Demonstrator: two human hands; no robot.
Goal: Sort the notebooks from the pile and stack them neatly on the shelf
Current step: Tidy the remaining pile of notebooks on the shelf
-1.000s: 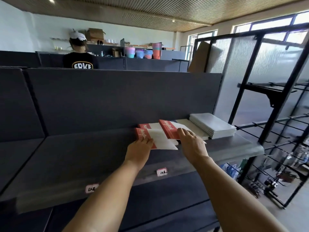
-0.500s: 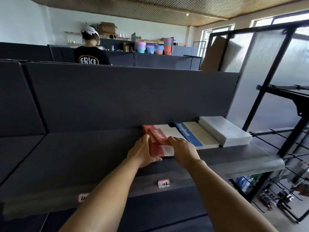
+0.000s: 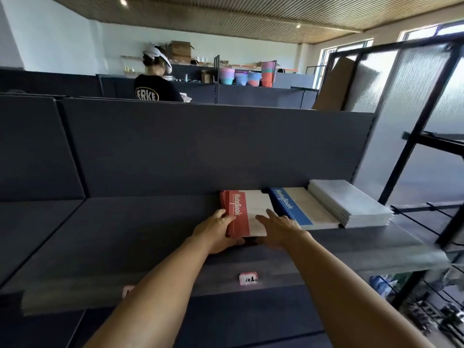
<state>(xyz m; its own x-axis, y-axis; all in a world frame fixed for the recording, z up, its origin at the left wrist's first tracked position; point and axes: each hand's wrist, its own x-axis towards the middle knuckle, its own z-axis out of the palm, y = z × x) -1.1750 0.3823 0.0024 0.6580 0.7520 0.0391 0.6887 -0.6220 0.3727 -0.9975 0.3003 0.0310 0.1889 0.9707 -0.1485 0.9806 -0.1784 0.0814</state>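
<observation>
A stack of red-and-white notebooks [image 3: 247, 209] lies on the dark grey shelf [image 3: 125, 234], against the back panel. My left hand [image 3: 217, 231] holds the stack's near left corner, fingers on the red cover and thumb under the front edge. My right hand [image 3: 277, 227] rests flat with straight fingers on the stack's white right part. Right beside it lies a blue-and-white notebook stack [image 3: 302, 208], then a pile of plain grey-white notebooks [image 3: 349, 203].
The shelf's front rail carries a small price tag [image 3: 248, 278]. A black metal rack [image 3: 431, 197] with frosted panels stands at the right end. Behind the back panel a person [image 3: 155, 81] works at another shelf row. A lower shelf [image 3: 226, 320] lies below.
The spread red notebooks have been gathered into one squared stack and pushed back toward the panel. Both hands moved with them; the blue stack came into view as the camera shifted.
</observation>
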